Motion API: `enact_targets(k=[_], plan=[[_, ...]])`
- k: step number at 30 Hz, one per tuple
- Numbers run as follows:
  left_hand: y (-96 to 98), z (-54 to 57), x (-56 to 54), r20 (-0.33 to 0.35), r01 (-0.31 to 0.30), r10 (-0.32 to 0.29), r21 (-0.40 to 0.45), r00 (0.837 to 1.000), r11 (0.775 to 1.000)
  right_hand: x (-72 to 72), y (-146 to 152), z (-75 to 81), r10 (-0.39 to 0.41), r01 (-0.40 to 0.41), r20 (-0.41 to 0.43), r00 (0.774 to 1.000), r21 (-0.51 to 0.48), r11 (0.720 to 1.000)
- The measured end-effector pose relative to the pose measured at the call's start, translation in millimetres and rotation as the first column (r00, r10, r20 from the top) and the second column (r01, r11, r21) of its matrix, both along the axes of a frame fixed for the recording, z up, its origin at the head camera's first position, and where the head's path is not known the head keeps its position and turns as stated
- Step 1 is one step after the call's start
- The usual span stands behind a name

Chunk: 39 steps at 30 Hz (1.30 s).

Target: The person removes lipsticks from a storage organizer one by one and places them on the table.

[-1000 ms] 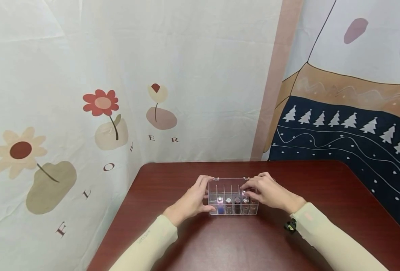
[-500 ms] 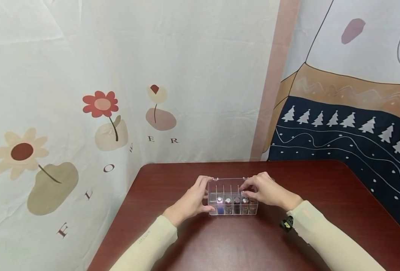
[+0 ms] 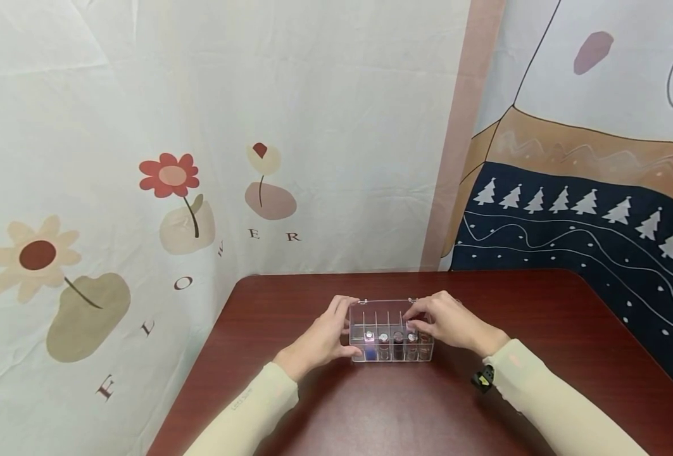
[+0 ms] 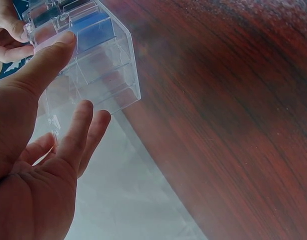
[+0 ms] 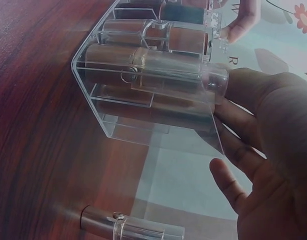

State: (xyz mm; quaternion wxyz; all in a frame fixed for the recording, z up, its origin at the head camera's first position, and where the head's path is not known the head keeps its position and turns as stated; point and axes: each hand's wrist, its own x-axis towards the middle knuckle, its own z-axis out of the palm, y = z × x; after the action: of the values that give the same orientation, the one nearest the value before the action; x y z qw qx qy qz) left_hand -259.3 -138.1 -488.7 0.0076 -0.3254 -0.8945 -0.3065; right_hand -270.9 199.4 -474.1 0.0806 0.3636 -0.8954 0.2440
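Observation:
A clear lipstick organizer [image 3: 390,361] with dividers stands on the table in the head view, several tubes upright inside. The left hand [image 3: 321,332] grips its left end, thumb at the front and fingers at the side and back. At the back right compartment, the right hand [image 3: 452,322] pinches the top of a lipstick tube [image 5: 215,81] between thumb and fingers. In the right wrist view most of that hand's held tube is behind clear walls, so how deep it sits is hard to tell. A pink-and-blue lipstick [image 3: 370,347] stands in the front row.
Another lipstick tube [image 5: 138,226] is on the table beside the organizer in the right wrist view. The red-brown table [image 3: 404,411] ends at a printed curtain [image 3: 342,126] behind. A dark wrist device [image 3: 483,379] sits at the right sleeve.
The right hand has shifted very slightly left and still pinches the tube's top. The left hand and organizer look unmoved, apart from a small shift of the head view.

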Motion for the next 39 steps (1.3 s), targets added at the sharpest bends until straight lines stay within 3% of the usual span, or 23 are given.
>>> enact_targets(k=[4, 12, 39], plan=[[-0.1, -0.4, 0.0, 0.000, 0.005, -0.005, 0.004, 1.000, 1.000, 0.1, 1, -1.2, 0.004, -0.004, -0.031, 1.000, -0.001, 1.000], [-0.7, -1.4, -0.7, -0.001, 0.009, -0.009, 0.009, 1.000, 1.000, 1.4, 2, -1.6, -0.006, 0.007, -0.197, 0.980, 0.002, 1.000], [-0.2, -2.4, -0.1, -0.006, 0.002, -0.002, 0.012, 1.000, 1.000, 7.9, 16, 22.3, -0.046, 0.013, -0.254, 0.966, -0.131, 0.991]])
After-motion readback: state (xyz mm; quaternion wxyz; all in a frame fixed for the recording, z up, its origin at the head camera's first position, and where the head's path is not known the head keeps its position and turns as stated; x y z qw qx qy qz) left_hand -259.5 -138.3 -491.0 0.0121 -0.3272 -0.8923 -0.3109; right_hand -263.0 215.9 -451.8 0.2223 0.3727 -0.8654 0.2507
